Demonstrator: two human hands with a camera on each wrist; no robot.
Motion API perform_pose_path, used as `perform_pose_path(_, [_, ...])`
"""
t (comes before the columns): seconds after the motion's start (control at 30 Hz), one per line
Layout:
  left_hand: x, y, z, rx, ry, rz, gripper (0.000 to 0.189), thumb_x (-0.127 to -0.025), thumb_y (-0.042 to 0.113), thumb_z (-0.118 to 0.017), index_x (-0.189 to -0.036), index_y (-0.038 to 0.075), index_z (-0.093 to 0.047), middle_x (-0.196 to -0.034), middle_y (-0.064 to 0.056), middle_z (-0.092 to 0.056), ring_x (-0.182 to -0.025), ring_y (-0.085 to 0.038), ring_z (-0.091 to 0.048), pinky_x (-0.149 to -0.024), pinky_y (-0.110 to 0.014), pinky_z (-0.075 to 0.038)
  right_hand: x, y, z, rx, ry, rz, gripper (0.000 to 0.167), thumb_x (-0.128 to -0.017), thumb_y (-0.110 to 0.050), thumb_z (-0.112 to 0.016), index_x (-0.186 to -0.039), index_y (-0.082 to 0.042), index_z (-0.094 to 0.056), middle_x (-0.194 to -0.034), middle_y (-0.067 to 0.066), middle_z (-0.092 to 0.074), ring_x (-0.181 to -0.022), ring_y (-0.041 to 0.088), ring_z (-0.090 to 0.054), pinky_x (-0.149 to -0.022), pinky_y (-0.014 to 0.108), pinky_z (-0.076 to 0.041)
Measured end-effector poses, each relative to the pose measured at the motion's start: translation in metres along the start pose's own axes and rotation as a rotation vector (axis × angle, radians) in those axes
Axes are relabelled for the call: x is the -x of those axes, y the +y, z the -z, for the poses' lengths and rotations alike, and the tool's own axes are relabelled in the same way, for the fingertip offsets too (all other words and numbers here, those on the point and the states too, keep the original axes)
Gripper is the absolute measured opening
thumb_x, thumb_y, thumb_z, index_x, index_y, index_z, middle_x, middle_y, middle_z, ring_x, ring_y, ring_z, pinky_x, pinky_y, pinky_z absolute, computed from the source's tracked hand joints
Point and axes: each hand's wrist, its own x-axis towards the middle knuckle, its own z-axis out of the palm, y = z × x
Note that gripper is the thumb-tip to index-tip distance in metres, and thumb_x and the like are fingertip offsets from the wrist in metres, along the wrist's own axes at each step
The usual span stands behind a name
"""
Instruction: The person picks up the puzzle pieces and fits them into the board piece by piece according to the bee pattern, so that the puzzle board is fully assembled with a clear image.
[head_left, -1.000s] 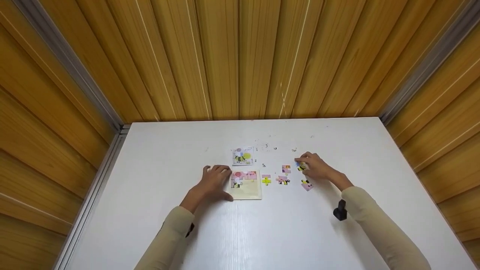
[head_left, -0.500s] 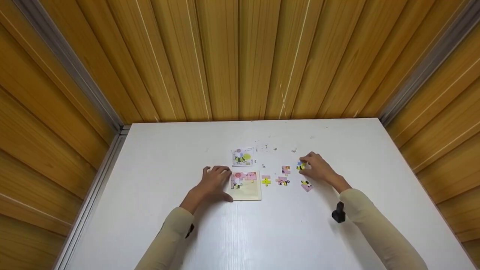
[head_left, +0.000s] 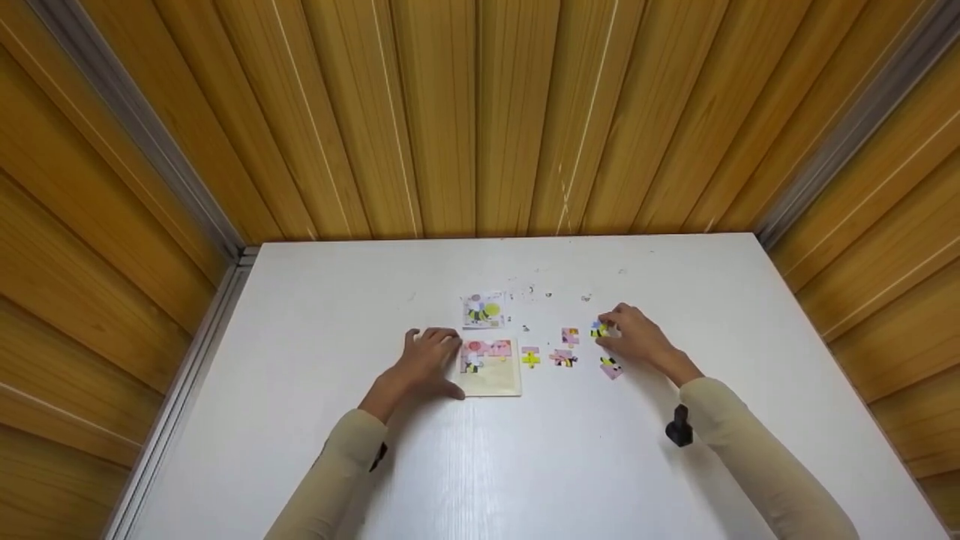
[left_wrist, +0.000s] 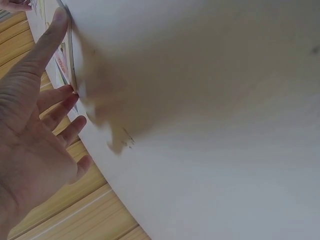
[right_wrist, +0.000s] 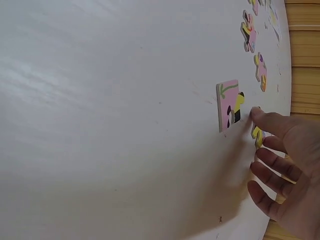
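My left hand (head_left: pixel 426 364) spans the left edge of a square puzzle board (head_left: pixel 491 382), thumb at its near corner and fingertips at the far one. In the left wrist view those fingers are loosely spread. Pink pieces with part of a bee fill the board's top row and left side. To the right, my right hand (head_left: pixel 637 336) pinches a yellow, black and blue puzzle piece (head_left: pixel 598 330) between thumb and index finger, low over the table. The right wrist view shows this piece (right_wrist: pixel 257 136) partly hidden by the fingers. A pink corner piece (right_wrist: pixel 228 102) lies beside it.
Between board and right hand lie a yellow piece (head_left: pixel 531 357), a pink-black piece (head_left: pixel 563 358) and a pink-orange piece (head_left: pixel 570 335). A bee picture card (head_left: pixel 483 310) lies behind the board. Wood-panelled walls (head_left: pixel 495 120) border the white table (head_left: pixel 525 465).
My right hand has drawn its fingers together at the bee-striped piece and turned it slightly, moving a little left. The left hand stays at the board.
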Motion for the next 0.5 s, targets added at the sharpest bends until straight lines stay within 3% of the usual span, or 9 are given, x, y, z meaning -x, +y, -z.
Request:
perform_pose_path(0.33, [0.0008,-0.0002,0.0030,-0.014,0.001,-0.020,0.097,-0.066,0.052,-0.093,-0.141,0.003,-0.056,-0.146,-0.014,-0.055,-0.139,-0.039,-0.046,-0.112,-0.071,-0.029,-0.0004,0.0011,-0.0031,0.183,0.036,0.069,0.050,-0.095,-0.030,-0.072,-0.132,0.003,-0.064,-0.120,0.020,-0.065,-0.111,0.036,-0.063,-0.091,0.054,-0.054])
perform_pose_path(0.5, [-0.0003,0.0011,0.0027,-0.012,-0.009,-0.014,0.097,-0.067,0.053,-0.092,-0.142,0.004,-0.056,-0.147,-0.014,-0.054,-0.140,-0.038,-0.045,-0.114,-0.071,-0.027,0.0022,-0.0008,-0.0014,0.183,0.034,0.067,0.051,-0.095,-0.030,-0.073,-0.132,0.003,-0.064,-0.121,0.020,-0.064,-0.109,0.034,-0.063,-0.091,0.053,-0.054])
